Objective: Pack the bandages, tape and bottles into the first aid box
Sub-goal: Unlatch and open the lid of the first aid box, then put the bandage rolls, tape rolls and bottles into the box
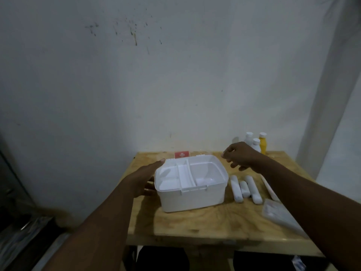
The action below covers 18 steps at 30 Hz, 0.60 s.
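The right hand (241, 155), fingers loose and empty, hangs nearest the bottles (256, 143), just behind it; the left hand (145, 178), flat and open, touches the box (192, 198).

One head-worn camera is looking forward and slightly down from above the near edge of the table (205, 227), facing a wall (156, 75) close behind it; both forearms are reaching in from the bottom corners.
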Available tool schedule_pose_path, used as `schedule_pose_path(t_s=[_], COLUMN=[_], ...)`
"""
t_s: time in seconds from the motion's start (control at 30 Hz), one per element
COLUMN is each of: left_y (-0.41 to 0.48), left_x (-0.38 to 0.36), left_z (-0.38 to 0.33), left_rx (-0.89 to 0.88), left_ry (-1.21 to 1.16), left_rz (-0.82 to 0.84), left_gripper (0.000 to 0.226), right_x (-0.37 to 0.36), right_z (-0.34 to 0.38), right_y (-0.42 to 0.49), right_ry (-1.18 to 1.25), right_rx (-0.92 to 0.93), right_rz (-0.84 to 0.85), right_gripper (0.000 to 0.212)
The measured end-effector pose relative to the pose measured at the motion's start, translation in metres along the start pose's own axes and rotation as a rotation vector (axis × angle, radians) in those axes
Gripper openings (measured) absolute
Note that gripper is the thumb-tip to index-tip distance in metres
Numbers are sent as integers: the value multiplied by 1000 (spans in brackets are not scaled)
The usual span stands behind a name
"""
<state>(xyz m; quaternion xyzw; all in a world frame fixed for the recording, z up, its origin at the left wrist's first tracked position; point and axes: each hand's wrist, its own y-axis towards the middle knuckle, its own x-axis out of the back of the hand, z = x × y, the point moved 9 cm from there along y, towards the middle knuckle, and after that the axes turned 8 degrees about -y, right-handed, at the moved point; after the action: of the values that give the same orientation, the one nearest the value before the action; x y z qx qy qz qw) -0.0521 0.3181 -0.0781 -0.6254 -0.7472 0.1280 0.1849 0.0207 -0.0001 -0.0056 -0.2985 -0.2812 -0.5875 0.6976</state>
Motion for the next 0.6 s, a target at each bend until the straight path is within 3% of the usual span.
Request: schedule_pose_path(t_s=[0.3, 0.53, 0.6], left_y=[-24, -26, -24], left_x=[-13, -17, -18], left_z=[8, 6, 7], left_rx=[-137, -127, -119], left_ry=[-89, -98, -92], left_rz=[-158, -157, -144], left_gripper=[54, 50, 50], right_x=[4, 20, 20], right_z=[-44, -94, -104], right_y=[-59, -94, -98], right_ry=[-546, -780, -804], right_rx=[-127, -374, -410], right_rz=[192, 346, 366], right_gripper=[26, 86, 92])
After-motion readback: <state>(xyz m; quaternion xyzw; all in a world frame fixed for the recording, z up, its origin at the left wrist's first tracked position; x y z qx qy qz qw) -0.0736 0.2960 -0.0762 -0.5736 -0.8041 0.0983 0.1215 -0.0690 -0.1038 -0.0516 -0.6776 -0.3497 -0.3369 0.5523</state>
